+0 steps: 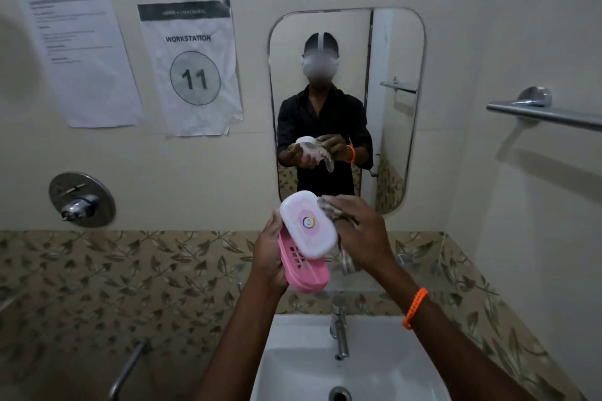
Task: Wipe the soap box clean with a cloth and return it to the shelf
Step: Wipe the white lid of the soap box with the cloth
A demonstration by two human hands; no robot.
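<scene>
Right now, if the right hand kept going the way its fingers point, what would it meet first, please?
Probably the soap box lid: the right hand, holding the cloth, points left at its edge, though depth is unclear.

light: dim, soft | shadows: faint | focus: slightly blurred | edges: wide-angle bending, darker corners

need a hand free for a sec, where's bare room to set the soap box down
Bare room: the sink basin left of the tap, ahead of the drain. Crowded: above the tap, both hands, soap box and cloth bunch together.
</scene>
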